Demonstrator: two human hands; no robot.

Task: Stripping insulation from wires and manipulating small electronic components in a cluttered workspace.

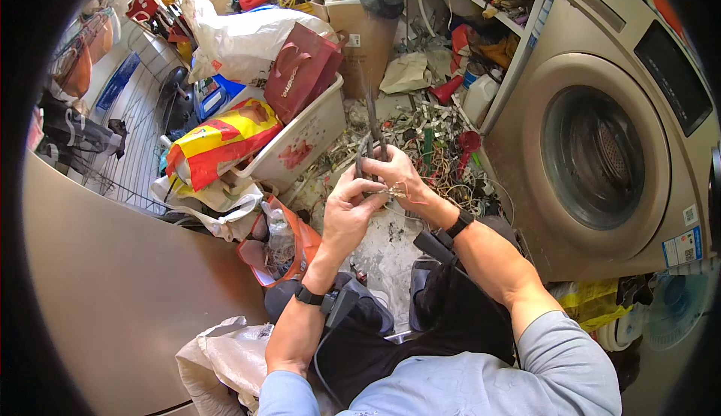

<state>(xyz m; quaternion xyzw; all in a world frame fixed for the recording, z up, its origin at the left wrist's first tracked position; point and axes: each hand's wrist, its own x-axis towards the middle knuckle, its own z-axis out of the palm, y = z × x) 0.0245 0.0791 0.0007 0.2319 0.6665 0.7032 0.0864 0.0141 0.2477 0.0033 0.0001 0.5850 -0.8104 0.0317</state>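
Both of my hands meet in front of me above the littered floor. A dark grey cable (372, 119), folded into a loop, runs up and away from between them. Thin, loose wires (396, 189), some orange-red and some pale, stick out near my fingertips. My left hand (350, 207) pinches the cable's lower part between thumb and fingers. Closed around the cable just above and to the right is my right hand (399, 176). The fingers cover part of the cable, so where the wires join it is hidden.
Cut wires and scraps (443, 146) spread over the floor ahead. A white tub (300, 142) holding bags stands front left, with an orange bag (302, 239) nearer. The washing machine (518, 213) fills the right side; a smooth beige panel (135, 288) borders the left.
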